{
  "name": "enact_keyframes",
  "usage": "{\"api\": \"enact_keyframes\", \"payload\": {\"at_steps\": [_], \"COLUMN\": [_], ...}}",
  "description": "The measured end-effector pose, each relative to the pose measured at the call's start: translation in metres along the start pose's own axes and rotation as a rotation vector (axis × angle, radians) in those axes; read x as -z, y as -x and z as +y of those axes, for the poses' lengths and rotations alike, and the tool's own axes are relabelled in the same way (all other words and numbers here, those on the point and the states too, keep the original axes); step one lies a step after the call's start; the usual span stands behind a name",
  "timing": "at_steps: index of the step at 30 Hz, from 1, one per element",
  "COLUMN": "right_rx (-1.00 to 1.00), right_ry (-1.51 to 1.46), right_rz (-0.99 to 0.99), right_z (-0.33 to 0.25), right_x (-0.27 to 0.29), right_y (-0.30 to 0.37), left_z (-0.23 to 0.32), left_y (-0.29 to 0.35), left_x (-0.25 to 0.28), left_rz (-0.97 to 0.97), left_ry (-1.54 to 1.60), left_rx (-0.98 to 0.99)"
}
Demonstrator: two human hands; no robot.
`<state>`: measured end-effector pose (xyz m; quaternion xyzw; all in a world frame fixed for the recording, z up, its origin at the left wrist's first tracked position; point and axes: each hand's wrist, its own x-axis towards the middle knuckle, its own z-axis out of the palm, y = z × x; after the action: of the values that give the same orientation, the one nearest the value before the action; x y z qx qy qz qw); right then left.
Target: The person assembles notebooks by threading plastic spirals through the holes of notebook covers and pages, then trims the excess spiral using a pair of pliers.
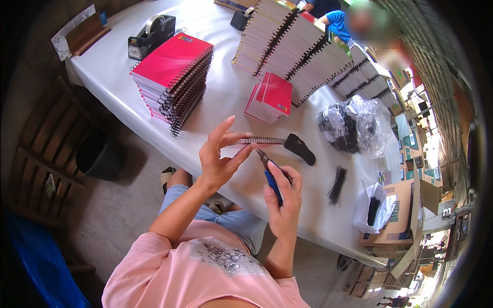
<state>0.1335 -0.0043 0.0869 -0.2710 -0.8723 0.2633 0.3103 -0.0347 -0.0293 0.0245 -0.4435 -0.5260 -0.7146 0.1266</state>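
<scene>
My left hand (218, 156) holds up a small spiral-bound notebook (257, 140) by its end, edge-on, so only the wire spine shows. My right hand (282, 197) grips blue-handled pliers (270, 172), whose jaws point up at the near end of the notebook's spiral. Both hands hover over the front edge of a white-covered table (231, 92).
A tall stack of pink spiral notebooks (174, 72) stands at left, a smaller pink stack (270, 96) at centre, fanned white stacks (298, 46) behind. A black object (300, 149), loose black coil (337, 185), bag of coils (354, 126), tape dispenser (151, 33) and cardboard box (398, 215) lie around. Another person sits at the far side.
</scene>
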Motion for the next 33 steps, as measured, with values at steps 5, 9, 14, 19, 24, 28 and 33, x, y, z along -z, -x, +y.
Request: {"api": "enact_keyframes", "payload": {"at_steps": [5,9,14,19,24,28,33], "right_rx": [0.049,0.025,-0.504,-0.432,-0.284,-0.461,-0.136], "right_ry": [0.074,-0.027,-1.027,-1.061,-0.012,0.591,-0.893], "right_rz": [0.023,-0.055,-0.340,-0.230,-0.086,-0.056,0.242], "right_z": [-0.016,-0.013,0.005,0.005,0.067,0.087,0.036], "right_x": [0.000,-0.003,-0.007,-0.022,0.005,0.007,-0.021], "right_y": [-0.014,-0.014,-0.003,0.010,0.039,0.039,-0.021], "left_z": [-0.004,-0.006,-0.006,-0.007,0.013,0.033,0.062], "left_y": [-0.001,-0.003,-0.001,0.000,-0.015,-0.023,-0.027], "left_x": [0.001,0.005,0.006,-0.001,0.004,0.009,0.022], "left_rz": [0.057,0.049,0.064,0.093,0.218,0.209,0.138], "left_ry": [0.000,-0.040,-0.038,-0.064,0.486,0.624,0.750], "left_rx": [-0.100,-0.213,-0.330,-0.292,0.423,0.518,0.495]}}
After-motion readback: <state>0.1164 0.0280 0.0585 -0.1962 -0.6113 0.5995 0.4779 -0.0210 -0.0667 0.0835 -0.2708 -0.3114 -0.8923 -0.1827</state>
